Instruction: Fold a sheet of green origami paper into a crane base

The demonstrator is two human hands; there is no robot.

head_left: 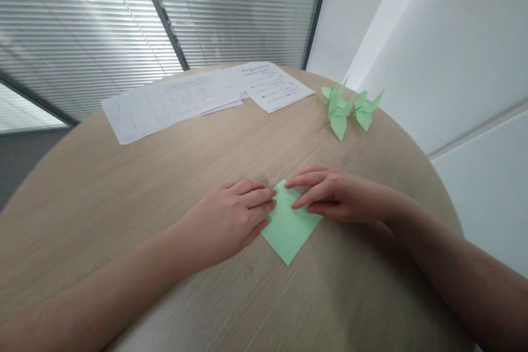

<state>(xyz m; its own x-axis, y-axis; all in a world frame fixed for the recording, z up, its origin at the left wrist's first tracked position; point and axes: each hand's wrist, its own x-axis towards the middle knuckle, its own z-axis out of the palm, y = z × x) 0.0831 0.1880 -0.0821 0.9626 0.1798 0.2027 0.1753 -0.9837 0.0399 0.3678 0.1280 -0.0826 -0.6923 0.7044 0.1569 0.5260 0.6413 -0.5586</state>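
Paper (289, 239) is touched by left hand (238, 213); pinching cannot be told. By right hand (336, 195), spread, it is touched also

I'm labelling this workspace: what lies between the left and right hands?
In the head view, a light green paper lies on the table between the left hand and the right hand.

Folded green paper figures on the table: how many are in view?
3 can be told apart, grouped at the table's far right: the front figure, the rear figure just behind it, and the right figure. They overlap, so another may be hidden.
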